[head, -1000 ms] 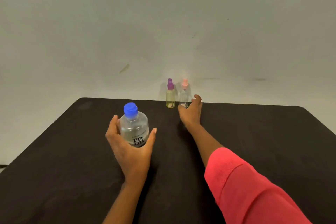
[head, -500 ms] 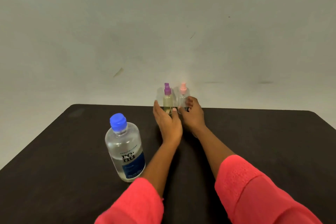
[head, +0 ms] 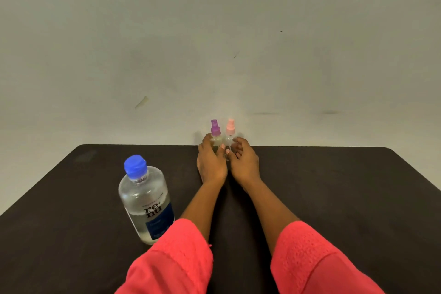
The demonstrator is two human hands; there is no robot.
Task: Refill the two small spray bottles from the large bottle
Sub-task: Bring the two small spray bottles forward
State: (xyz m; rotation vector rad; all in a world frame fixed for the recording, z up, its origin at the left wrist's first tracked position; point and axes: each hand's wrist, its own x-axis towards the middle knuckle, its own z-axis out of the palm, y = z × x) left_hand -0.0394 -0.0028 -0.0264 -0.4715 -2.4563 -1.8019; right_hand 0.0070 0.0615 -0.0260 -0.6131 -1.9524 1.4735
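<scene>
fingers (head: 206, 141) of my left hand (head: 211, 162) curl round the small clear purple-capped spray bottle (head: 216, 129); right hand (head: 244, 162) wraps the small clear pink-capped spray bottle (head: 230, 127). both stand beyond and right of the large clear blue-capped bottle (head: 145, 198). probably light, stiff, slick, tippy: hold the bodies, not the pump heads.

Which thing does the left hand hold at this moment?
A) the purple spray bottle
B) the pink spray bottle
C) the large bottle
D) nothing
A. The fingers of the left hand curl round the purple spray bottle, while the right hand holds the pink spray bottle and the large bottle stands apart, untouched.
</scene>
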